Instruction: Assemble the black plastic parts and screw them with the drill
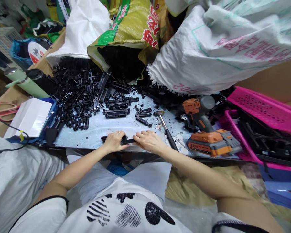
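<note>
The left hand (pixel 115 141) and right hand (pixel 147 141) grip a black bar (pixel 128 141) at the table's (pixel 94 125) near edge. Some bars (pixel 116 113) lie together, maybe done; the big pile (pixel 75 97) seems left.

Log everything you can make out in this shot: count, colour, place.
Work table: one, light blue, centre
Held part: one, black, table's near edge
Loose parts: too many to count, black, left and middle of table
Hammer: one, black and silver, right of centre
Cordless drill: one, orange and grey, right of hammer
Basket: one or two, pink, far right
Left sack: one, white, rear left
Middle sack: one, yellow and green, rear centre
Right sack: one, white, rear right
Scissors: one pair, red-handled, left edge
Remaining clutter: uncounted, mixed colours, mostly around the edges
Left hand: one, bare, on held part
Right hand: one, bare, on held part
</note>
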Motion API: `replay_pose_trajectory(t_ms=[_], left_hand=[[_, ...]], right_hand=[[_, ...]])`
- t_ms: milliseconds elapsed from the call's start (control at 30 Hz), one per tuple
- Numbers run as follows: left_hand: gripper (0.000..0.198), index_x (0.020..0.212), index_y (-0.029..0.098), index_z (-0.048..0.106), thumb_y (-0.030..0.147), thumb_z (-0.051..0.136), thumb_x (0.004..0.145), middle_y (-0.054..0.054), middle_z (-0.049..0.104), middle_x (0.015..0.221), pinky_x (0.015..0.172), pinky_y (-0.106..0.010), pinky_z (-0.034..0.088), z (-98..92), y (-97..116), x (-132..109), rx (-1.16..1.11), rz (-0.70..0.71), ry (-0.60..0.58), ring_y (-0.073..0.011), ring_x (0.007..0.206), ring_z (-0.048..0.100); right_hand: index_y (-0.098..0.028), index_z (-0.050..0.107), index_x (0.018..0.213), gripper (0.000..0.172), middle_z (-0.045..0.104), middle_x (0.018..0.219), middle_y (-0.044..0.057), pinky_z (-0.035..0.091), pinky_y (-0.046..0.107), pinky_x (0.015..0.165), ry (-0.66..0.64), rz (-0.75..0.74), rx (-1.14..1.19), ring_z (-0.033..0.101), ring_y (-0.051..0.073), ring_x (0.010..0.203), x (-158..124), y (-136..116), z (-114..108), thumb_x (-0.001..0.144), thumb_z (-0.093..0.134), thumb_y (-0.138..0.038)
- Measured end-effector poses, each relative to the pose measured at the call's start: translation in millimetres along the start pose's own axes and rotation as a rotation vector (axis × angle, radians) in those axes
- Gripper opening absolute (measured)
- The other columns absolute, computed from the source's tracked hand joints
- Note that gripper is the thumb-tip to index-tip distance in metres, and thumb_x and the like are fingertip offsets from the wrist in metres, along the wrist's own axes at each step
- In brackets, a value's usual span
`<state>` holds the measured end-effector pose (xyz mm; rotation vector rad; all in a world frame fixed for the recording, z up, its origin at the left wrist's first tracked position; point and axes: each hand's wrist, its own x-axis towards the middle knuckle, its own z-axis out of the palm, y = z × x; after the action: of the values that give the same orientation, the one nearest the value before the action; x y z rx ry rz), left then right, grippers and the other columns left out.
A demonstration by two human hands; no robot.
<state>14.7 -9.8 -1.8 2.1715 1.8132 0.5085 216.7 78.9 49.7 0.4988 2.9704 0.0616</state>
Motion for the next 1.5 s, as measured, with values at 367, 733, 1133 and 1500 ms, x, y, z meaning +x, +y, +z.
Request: replay_pose_trajectory(t_ms=[367, 733, 1133, 1500], left_hand=[[0.046, 0.105, 0.020, 0.050, 0.055, 0.061, 0.077, -0.008, 0.064, 0.097, 0.073, -0.033, 0.047, 7.4, 15, 2, 0.043, 0.018, -0.105, -0.0259, 0.092, 0.062], [0.036, 0.125, 0.019, 0.050, 0.015, 0.037, 0.092, -0.011, 0.058, 0.114, 0.084, -0.035, 0.043, -4.4, 13, 128, 0.228, 0.083, -0.002, -0.0235, 0.104, 0.053], [0.022, 0.097, 0.008, 0.062, 0.006, 0.043, 0.087, -0.014, 0.062, 0.098, 0.082, -0.032, 0.046, 10.6, -11, 189, 0.224, 0.072, 0.077, -0.0207, 0.093, 0.060], [0.026, 0.093, 0.013, 0.060, 0.037, 0.062, 0.081, -0.005, 0.066, 0.082, 0.073, -0.030, 0.055, -1.4, -35, -20, -1.002, -0.514, 0.675, -0.0180, 0.076, 0.069]], right_hand=[[-0.018, 0.058, 0.095, 0.036, 0.060, 0.085, 0.005, 0.028, 0.028, 0.064, 0.126, 0.022, 0.019, 0.055, 0.016, 0.075, -20, -1, 27, 0.098, 0.032, -0.043], [-0.017, 0.062, 0.099, 0.040, 0.063, 0.093, 0.008, 0.036, 0.029, 0.074, 0.179, -0.016, 0.194, 0.055, 0.018, 0.086, -30, 33, 67, 0.093, 0.040, -0.049], [-0.015, 0.057, 0.116, 0.033, 0.061, 0.112, 0.012, 0.040, 0.031, 0.088, 0.349, 0.559, 0.299, 0.052, 0.023, 0.105, 66, 134, 48, 0.095, 0.037, -0.030], [-0.010, 0.062, 0.108, 0.028, 0.061, 0.109, 0.015, 0.040, 0.030, 0.085, 0.300, 0.584, 0.361, 0.056, 0.019, 0.092, 120, 137, 46, 0.090, 0.046, -0.024]])
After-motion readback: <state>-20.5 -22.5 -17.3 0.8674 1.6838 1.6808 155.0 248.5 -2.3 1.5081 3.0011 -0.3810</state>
